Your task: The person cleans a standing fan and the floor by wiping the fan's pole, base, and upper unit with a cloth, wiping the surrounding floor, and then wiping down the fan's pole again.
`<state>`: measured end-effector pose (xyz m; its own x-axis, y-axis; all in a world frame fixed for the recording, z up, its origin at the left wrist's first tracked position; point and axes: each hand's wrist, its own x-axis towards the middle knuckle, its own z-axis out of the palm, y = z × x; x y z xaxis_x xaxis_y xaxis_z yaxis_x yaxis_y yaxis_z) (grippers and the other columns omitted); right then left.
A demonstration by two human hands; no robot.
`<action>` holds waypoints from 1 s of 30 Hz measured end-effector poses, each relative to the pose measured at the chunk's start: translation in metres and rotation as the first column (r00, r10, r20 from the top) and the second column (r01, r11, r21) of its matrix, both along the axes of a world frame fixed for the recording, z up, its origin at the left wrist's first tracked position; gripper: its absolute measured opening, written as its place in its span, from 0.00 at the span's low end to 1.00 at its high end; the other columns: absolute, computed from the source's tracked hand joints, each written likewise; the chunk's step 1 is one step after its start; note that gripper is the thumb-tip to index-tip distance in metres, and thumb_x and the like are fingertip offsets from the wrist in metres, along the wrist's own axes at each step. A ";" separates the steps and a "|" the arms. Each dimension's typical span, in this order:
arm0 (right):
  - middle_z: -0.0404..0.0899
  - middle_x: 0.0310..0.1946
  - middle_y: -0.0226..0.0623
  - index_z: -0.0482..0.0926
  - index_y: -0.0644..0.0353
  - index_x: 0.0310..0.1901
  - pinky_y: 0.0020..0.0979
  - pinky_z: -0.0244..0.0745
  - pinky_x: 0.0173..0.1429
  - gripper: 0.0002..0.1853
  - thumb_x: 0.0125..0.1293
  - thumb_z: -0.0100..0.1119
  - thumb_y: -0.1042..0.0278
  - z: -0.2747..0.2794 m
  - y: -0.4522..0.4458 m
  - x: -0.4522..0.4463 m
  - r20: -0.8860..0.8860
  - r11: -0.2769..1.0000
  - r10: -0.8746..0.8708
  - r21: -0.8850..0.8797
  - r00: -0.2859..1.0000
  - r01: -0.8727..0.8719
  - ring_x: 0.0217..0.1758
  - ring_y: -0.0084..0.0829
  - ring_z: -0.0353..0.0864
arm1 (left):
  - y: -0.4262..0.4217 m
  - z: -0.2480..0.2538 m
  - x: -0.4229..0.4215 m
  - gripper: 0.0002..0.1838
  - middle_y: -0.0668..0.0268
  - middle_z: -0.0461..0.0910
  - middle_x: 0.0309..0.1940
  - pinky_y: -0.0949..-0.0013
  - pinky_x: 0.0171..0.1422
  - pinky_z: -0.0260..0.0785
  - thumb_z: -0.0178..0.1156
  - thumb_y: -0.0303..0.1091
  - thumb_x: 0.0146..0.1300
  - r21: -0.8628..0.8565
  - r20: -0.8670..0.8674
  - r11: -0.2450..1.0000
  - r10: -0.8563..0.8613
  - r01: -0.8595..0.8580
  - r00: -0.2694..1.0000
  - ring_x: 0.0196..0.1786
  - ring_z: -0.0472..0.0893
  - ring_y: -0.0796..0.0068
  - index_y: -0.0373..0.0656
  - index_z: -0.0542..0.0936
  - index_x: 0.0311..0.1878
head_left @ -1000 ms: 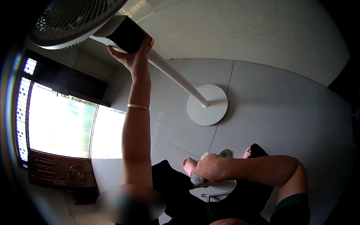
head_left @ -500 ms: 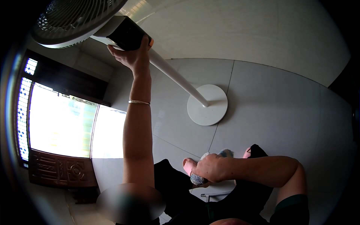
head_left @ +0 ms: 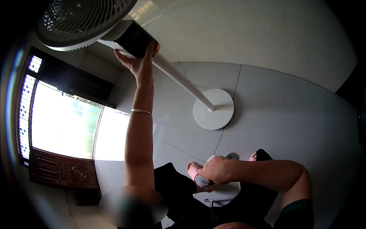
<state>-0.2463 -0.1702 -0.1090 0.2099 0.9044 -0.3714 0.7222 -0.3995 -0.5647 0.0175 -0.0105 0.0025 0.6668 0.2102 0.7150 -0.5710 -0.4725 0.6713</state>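
A white pedestal fan (head_left: pixel 183 82) stands on the floor with its round caged head (head_left: pixel 84 23) at the upper left. My left hand (head_left: pixel 140 63) grips the box under the head, thumb on the dark glossy control panel (head_left: pixel 134 37) and fingers around its lower side. Faint characters show on the panel, too small to read surely. Low in the view, well away from the fan, my right hand (head_left: pixel 218 170) is closed around a fuzzy blue-and-white cloth (head_left: pixel 204 181). Its ends stick out on both sides of the fist; the middle is hidden.
The fan's round white base (head_left: pixel 213 118) rests on grey floor tiles (head_left: pixel 282 114) near a pale wall (head_left: pixel 244 30). Pink slippers (head_left: pixel 193 170) are on my feet below the right hand. At left is a bright doorway (head_left: pixel 65 118) with a carved brown wooden panel (head_left: pixel 63 170).
The view has shifted slightly, so the fan and doorway sit a little lower and further right. Characters now show on the panel. Both hands keep their holds.
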 end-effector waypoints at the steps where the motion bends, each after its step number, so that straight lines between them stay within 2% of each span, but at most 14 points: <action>1: 0.83 0.37 0.46 0.73 0.63 0.49 0.40 0.80 0.45 0.17 0.58 0.59 0.72 -0.003 0.000 0.000 -0.006 1.000 -0.019 0.020 1.000 0.019 0.42 0.43 0.84 | 0.001 0.000 0.000 0.69 0.46 0.39 0.69 0.55 0.77 0.52 0.78 0.40 0.41 -0.001 0.002 1.000 0.000 0.000 1.000 0.73 0.51 0.51 0.41 0.33 0.75; 4: 0.83 0.38 0.45 0.73 0.61 0.49 0.40 0.79 0.47 0.16 0.58 0.59 0.72 -0.005 0.001 -0.001 -0.020 0.998 -0.045 0.043 0.999 0.045 0.43 0.42 0.84 | 0.006 0.000 -0.003 0.69 0.47 0.39 0.70 0.54 0.78 0.49 0.79 0.42 0.42 -0.014 0.012 0.999 -0.049 0.049 0.999 0.74 0.49 0.51 0.42 0.34 0.75; 6: 0.83 0.38 0.44 0.73 0.61 0.49 0.39 0.78 0.48 0.16 0.58 0.60 0.72 -0.007 0.002 -0.003 -0.018 0.998 -0.052 0.044 0.998 0.053 0.44 0.42 0.84 | 0.010 0.000 -0.008 0.69 0.48 0.38 0.73 0.53 0.79 0.45 0.79 0.45 0.43 0.054 -0.065 0.993 0.106 -0.103 0.992 0.76 0.46 0.51 0.43 0.35 0.76; 9: 0.82 0.39 0.43 0.72 0.60 0.50 0.39 0.77 0.49 0.17 0.59 0.60 0.72 -0.017 0.004 -0.007 0.009 0.999 -0.043 0.008 0.999 0.043 0.45 0.42 0.83 | 0.021 -0.009 -0.017 0.69 0.48 0.38 0.74 0.51 0.79 0.43 0.79 0.46 0.43 0.063 -0.118 0.994 0.098 -0.091 0.988 0.77 0.45 0.51 0.43 0.35 0.76; 13: 0.81 0.40 0.43 0.72 0.60 0.50 0.40 0.76 0.50 0.18 0.58 0.61 0.72 -0.015 0.004 -0.004 0.024 1.000 -0.010 0.002 1.000 0.010 0.47 0.44 0.82 | 0.027 -0.018 -0.048 0.65 0.51 0.39 0.74 0.49 0.75 0.54 0.78 0.46 0.46 0.123 -0.191 0.992 0.060 -0.036 0.980 0.76 0.48 0.51 0.49 0.39 0.76; 14: 0.81 0.40 0.43 0.72 0.60 0.50 0.40 0.76 0.50 0.18 0.57 0.62 0.72 -0.016 0.003 -0.005 0.010 1.000 -0.004 0.000 1.000 0.004 0.48 0.44 0.81 | 0.032 -0.024 -0.056 0.65 0.51 0.39 0.74 0.49 0.75 0.54 0.78 0.46 0.46 0.118 -0.184 0.992 0.055 -0.033 0.981 0.76 0.48 0.51 0.49 0.39 0.76; 16: 0.80 0.41 0.43 0.72 0.59 0.50 0.40 0.76 0.50 0.19 0.57 0.62 0.71 -0.015 -0.001 -0.001 0.009 1.000 0.001 -0.006 1.000 -0.001 0.48 0.44 0.81 | 0.048 -0.041 -0.065 0.61 0.51 0.44 0.73 0.47 0.71 0.60 0.77 0.45 0.47 0.301 -0.254 0.954 0.093 -0.013 0.963 0.73 0.54 0.51 0.52 0.43 0.76; 18: 0.80 0.41 0.44 0.73 0.59 0.50 0.39 0.76 0.51 0.19 0.56 0.63 0.71 -0.008 -0.005 -0.003 -0.018 1.000 -0.007 -0.015 1.000 0.006 0.49 0.44 0.81 | 0.071 -0.067 -0.076 0.57 0.53 0.50 0.72 0.46 0.69 0.62 0.76 0.42 0.49 0.404 -0.287 0.910 0.033 0.090 0.957 0.70 0.60 0.51 0.52 0.48 0.76; 19: 0.80 0.41 0.44 0.73 0.59 0.50 0.39 0.76 0.51 0.19 0.56 0.63 0.71 -0.004 -0.006 -0.003 -0.007 1.000 -0.011 -0.021 1.000 0.011 0.49 0.44 0.81 | 0.079 -0.079 -0.085 0.52 0.54 0.58 0.69 0.48 0.70 0.61 0.75 0.39 0.51 0.438 -0.313 0.888 0.007 0.138 0.950 0.68 0.64 0.51 0.50 0.53 0.74; 20: 0.80 0.42 0.45 0.73 0.58 0.50 0.39 0.75 0.51 0.19 0.56 0.63 0.71 -0.001 -0.007 -0.002 -0.039 0.998 -0.059 -0.036 0.997 0.058 0.49 0.45 0.81 | 0.086 -0.086 -0.096 0.46 0.55 0.60 0.68 0.51 0.70 0.62 0.74 0.37 0.52 0.497 -0.348 0.839 -0.042 0.222 0.937 0.68 0.64 0.53 0.48 0.59 0.72; 23: 0.80 0.43 0.46 0.73 0.58 0.51 0.41 0.75 0.52 0.20 0.56 0.63 0.69 -0.007 -0.003 0.004 -0.056 0.993 -0.109 -0.050 0.992 0.106 0.50 0.46 0.80 | 0.104 -0.106 -0.132 0.37 0.56 0.66 0.64 0.54 0.72 0.60 0.72 0.38 0.55 0.504 -0.584 0.745 -0.079 0.437 0.808 0.69 0.64 0.55 0.46 0.67 0.67; 24: 0.80 0.43 0.47 0.73 0.58 0.51 0.41 0.75 0.52 0.20 0.56 0.62 0.68 -0.010 -0.002 0.006 -0.060 0.994 -0.102 -0.048 0.993 0.099 0.49 0.46 0.80 | 0.125 -0.127 -0.131 0.32 0.58 0.67 0.64 0.53 0.67 0.65 0.70 0.41 0.58 0.550 -0.621 0.652 -0.098 0.522 0.777 0.67 0.67 0.56 0.54 0.69 0.66; 27: 0.81 0.42 0.47 0.73 0.57 0.52 0.43 0.75 0.51 0.20 0.56 0.61 0.66 -0.007 -0.003 0.005 -0.073 0.988 -0.142 -0.078 0.987 0.136 0.48 0.47 0.81 | 0.140 -0.137 -0.168 0.29 0.60 0.70 0.63 0.56 0.68 0.64 0.65 0.46 0.63 0.362 -0.892 0.612 0.008 0.703 0.452 0.67 0.68 0.61 0.51 0.71 0.65; 30: 0.81 0.41 0.46 0.74 0.57 0.51 0.44 0.75 0.50 0.21 0.55 0.61 0.66 -0.019 0.000 0.008 -0.039 0.993 -0.115 -0.042 0.993 0.113 0.46 0.48 0.81 | 0.164 -0.156 -0.189 0.30 0.57 0.76 0.59 0.61 0.67 0.66 0.61 0.51 0.65 0.188 -0.982 0.552 0.100 0.812 0.160 0.62 0.74 0.61 0.47 0.70 0.66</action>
